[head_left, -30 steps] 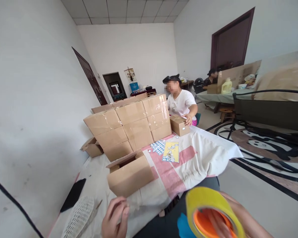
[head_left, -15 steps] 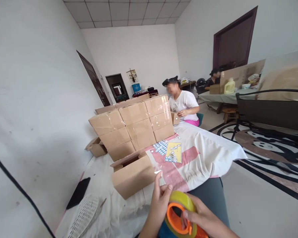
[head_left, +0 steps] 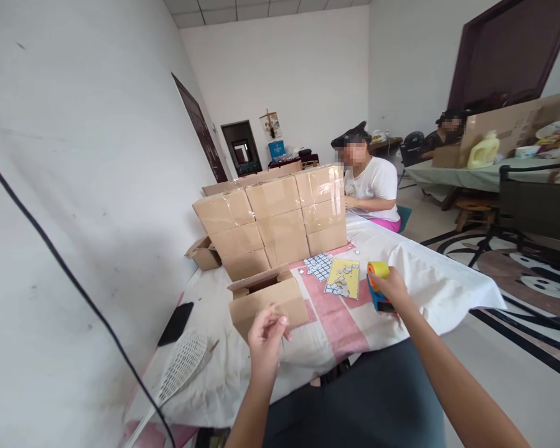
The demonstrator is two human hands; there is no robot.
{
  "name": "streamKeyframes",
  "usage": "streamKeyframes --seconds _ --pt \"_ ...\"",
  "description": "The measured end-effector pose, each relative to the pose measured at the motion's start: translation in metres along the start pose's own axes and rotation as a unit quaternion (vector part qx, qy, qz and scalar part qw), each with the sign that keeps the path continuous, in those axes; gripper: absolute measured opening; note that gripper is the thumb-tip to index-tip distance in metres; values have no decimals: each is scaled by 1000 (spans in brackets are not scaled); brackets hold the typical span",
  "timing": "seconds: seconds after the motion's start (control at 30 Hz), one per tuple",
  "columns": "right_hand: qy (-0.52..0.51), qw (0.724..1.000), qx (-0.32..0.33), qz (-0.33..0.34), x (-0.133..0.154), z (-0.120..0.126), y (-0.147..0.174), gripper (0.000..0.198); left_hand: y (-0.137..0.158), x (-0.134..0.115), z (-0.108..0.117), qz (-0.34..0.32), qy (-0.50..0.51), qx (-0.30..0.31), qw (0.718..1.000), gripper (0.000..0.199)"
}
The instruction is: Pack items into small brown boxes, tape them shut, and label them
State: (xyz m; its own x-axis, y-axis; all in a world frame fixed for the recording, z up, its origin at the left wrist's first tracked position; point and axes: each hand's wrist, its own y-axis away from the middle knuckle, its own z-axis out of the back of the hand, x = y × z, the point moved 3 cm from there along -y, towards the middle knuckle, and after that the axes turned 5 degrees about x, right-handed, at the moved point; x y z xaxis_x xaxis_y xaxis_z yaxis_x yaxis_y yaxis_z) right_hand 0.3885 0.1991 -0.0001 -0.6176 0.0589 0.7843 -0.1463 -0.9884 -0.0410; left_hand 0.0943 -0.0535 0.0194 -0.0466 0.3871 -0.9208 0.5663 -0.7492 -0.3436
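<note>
My right hand point(head_left: 392, 286), out over the right side of the table, grips a tape dispenser point(head_left: 377, 297) with a yellow roll and blue and orange parts. My left hand point(head_left: 267, 330) is in front of an open cardboard box point(head_left: 280, 300), its fingers curled together. Whether a thin strip of something is between those fingers is too small to make out. The box stands with its top flaps raised. Beyond the hands, a yellow sheet point(head_left: 353, 274) with small white pieces on it lies beside a blue-and-white sheet of labels point(head_left: 318, 266).
A wall of stacked, taped cartons point(head_left: 280, 227) stands behind the open box. On the left lie a white fly swatter point(head_left: 184, 361) and a black flat object point(head_left: 176, 323). A person in a white shirt point(head_left: 376, 180) sits at the table's far side. A cable hangs at left.
My right hand has carried the tape dispenser forward and right, from near my lap to over the table. My left hand has parted from it and moved left, to the box. The view has shifted.
</note>
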Motion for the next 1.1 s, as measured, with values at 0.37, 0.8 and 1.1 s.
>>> streamKeyframes --seconds 0.37,0.8,1.1 --pt "-209 856 148 449 107 -20 150 13 4 -26 2 28 -60 76 995 96" --pt "-318 770 258 489 164 -43 207 11 17 -24 12 42 -129 64 989 89" --pt "-339 802 244 427 175 -23 173 17 -41 -31 43 -72 -445 -8 892 47"
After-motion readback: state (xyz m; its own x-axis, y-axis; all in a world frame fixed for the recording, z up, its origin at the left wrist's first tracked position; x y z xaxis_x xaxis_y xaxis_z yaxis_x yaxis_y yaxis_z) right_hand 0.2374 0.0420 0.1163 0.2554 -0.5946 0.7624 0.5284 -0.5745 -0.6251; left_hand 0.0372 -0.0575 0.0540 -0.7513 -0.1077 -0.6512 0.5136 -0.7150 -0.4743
